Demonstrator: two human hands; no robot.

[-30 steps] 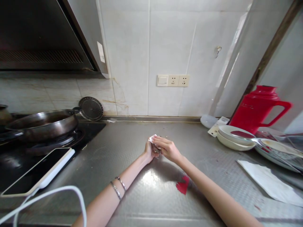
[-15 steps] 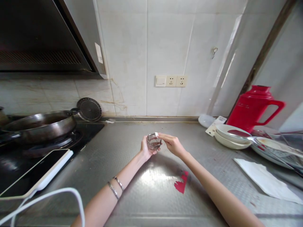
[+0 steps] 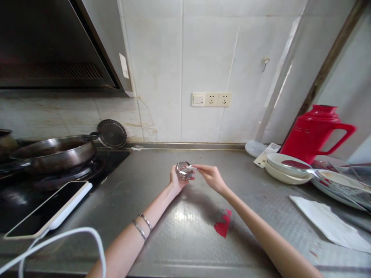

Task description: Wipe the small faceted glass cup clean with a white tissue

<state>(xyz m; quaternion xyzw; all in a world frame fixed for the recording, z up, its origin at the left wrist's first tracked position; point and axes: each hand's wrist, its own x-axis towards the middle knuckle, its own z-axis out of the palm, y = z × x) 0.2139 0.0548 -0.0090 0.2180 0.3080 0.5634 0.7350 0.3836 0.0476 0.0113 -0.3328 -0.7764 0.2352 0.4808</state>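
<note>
My left hand (image 3: 177,183) is wrapped around a small clear glass vessel (image 3: 183,172), held above the steel counter with its round opening tilted toward me. It may be a cup or an ashtray; the glare on it blurs its shape. From the right, my right hand (image 3: 211,177) reaches to the vessel's rim with fingers pressed together. A small white bit, perhaps tissue (image 3: 190,167), shows at those fingertips. Two silver bracelets circle my left forearm.
To the left, a steel pan (image 3: 58,150) stands on the black stove near a phone (image 3: 48,208) with a white cable. On the right are a red thermos (image 3: 310,133), stacked bowls (image 3: 285,175) and a white paper sheet (image 3: 330,224). A red patch (image 3: 223,225) marks the counter.
The glass vessel has turned in my left hand and shifted slightly left, its opening facing me more. My right fingertips have moved slightly down along its right side. The view has shifted a little.
</note>
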